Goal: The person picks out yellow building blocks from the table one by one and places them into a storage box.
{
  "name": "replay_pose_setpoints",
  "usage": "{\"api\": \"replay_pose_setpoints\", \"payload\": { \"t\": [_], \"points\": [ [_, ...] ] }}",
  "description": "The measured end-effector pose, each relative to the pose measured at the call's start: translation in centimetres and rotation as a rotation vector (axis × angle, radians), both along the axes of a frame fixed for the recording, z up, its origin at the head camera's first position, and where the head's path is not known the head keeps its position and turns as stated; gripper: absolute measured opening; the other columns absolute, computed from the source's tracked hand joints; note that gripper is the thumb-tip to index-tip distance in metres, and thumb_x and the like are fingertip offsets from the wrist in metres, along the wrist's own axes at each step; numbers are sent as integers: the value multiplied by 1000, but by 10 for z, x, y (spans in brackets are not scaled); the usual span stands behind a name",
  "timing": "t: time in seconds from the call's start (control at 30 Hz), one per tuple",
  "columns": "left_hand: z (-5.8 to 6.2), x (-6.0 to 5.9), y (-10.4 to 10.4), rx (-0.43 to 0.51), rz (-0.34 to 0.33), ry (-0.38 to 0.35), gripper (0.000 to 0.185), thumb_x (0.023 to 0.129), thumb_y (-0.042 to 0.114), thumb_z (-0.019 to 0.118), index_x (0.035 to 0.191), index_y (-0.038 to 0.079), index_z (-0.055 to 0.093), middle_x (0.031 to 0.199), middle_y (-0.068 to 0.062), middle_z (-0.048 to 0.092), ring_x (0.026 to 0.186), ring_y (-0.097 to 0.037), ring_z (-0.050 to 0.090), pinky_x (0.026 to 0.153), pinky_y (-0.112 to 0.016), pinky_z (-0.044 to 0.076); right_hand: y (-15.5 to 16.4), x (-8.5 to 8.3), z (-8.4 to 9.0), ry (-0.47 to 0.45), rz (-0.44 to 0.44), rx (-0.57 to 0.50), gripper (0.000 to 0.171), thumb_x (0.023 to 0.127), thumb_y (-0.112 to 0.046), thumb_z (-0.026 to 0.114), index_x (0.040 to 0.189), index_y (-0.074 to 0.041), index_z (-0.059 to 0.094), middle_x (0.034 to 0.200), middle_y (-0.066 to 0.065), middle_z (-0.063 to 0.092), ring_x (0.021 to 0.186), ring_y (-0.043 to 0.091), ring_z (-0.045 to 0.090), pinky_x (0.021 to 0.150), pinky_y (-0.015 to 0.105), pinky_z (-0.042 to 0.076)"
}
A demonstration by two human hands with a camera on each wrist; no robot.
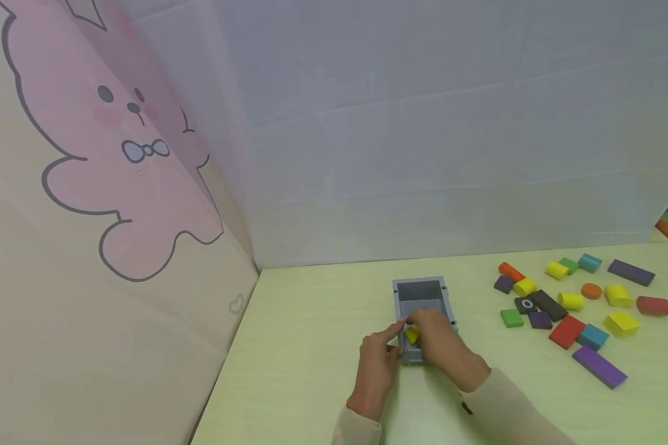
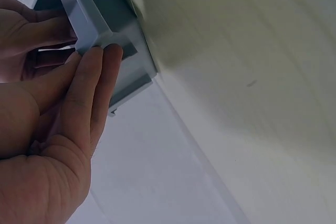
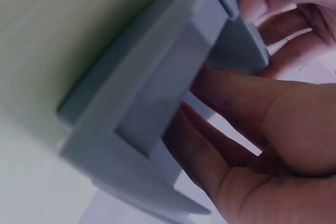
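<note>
A small grey open-topped box (image 1: 421, 288) sits on the table, its near end between the two hands. My left hand (image 1: 375, 368) grips the box's left wall near the front corner. In the left wrist view, that hand's fingertips (image 2: 94, 53) lie against the outside of the wall. My right hand (image 1: 442, 346) reaches down into the box with bent fingers. In the right wrist view, its fingers (image 3: 231, 87) dip past the rim, and the box wall hides what their tips touch. A yellow block (image 1: 412, 335) shows inside the box beside the right hand.
To the right of the box lie several loose blocks, among them a red block (image 1: 567, 332), a purple bar (image 1: 599, 366), a green block (image 1: 512, 318) and a dark bar (image 1: 548, 305). A pale curtain (image 1: 451, 154) hangs behind the table (image 1: 312, 358), with a rabbit-printed cloth (image 1: 133, 204) at left.
</note>
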State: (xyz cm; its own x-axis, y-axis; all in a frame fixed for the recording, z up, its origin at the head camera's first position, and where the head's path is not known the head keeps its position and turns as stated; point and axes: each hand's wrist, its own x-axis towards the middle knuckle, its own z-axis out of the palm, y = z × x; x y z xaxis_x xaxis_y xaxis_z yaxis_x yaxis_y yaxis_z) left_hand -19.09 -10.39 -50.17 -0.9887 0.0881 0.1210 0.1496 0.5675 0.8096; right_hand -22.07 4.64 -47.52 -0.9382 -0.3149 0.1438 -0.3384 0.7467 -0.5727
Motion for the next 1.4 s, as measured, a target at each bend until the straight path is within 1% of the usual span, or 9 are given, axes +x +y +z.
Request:
{"api": "replay_pose_setpoints", "payload": {
  "t": [0.2,0.37,0.5,0.7,0.83,0.97,1.07,1.23,1.4],
  "points": [
    [-1,0,0,-5,5,-13,55,87,-13,76,137,9,72,138,-16,69,97,-24,78,73,-23,58,10,4,15,11,-21,-28,27,86,18,72,111,7,74,112,21,74,112,45,68,99,58,54],
    [-1,-1,1,-20,10,-21,55,86,-12,77,137,9,72,138,-14,69,97,-23,78,73,-25,60,19,2,27,20,-42,-63,28,85,16,77,112,7,76,113,22,75,112,44,70,94,56,57],
    [-1,0,1,-7,10,-32,55,87,-12,76,137,9,71,138,-14,69,98,-22,77,73,-25,59,27,0,33,39,-61,-95,29,84,16,77,112,7,77,114,22,76,109,42,71,89,54,59],
    [0,0,1,4,12,-48,55,88,-12,75,138,10,70,140,-14,68,101,-22,77,75,-26,60,43,-4,40,36,-116,-125,30,87,14,76,116,7,75,123,29,72,103,44,73,83,54,61],
    [0,0,1,2,18,-52,56,87,-13,76,138,10,70,140,-13,68,103,-22,76,77,-27,60,56,-8,39,49,-156,-137,35,87,14,76,121,7,73,124,32,70,95,46,75,78,53,62],
    [0,0,2,-5,25,-53,57,86,-13,76,138,10,71,140,-12,68,105,-23,76,79,-28,61,70,-13,35,71,-201,-115,37,87,12,77,123,7,72,122,34,69,94,48,74,79,56,61],
    [0,0,2,-8,26,-52,57,86,-13,76,138,10,71,140,-12,68,104,-22,76,78,-27,61,82,-16,32,75,-228,-102,37,87,10,78,123,8,71,122,35,69,94,49,73,77,56,61],
    [0,1,2,-10,28,-52,58,86,-13,76,138,10,71,140,-12,68,97,-16,76,74,-24,59,99,-21,27,84,-250,-95,37,87,10,78,123,10,70,120,37,68,94,51,72,71,53,61],
    [1,1,2,-3,32,-53,57,86,-13,76,138,11,71,140,-14,68,95,-15,75,73,-24,59,115,-26,24,117,-268,-62,35,86,9,78,121,11,70,111,36,71,90,48,71,70,54,59]
  ]
}}
